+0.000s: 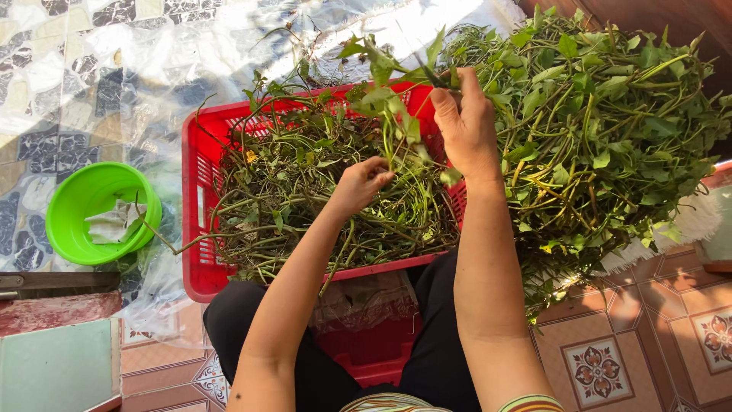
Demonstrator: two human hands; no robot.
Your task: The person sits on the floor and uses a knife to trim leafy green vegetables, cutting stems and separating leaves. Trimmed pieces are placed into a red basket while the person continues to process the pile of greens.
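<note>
Right hand [465,122]: raised at upper centre of the frame, fingers closed on the top of a leafy green sprig [389,84].
Left hand [360,185]: lower, at frame centre, fingers pinched shut on the same sprig's stem.
Sprig: hangs between both hands, over the red crate [200,229].
Crate: centre left, filled with stripped stems.
Leafy pile [610,130]: upper right, beside the crate.
Green bowl [69,206]: left edge, on plastic sheet [114,46].
</note>
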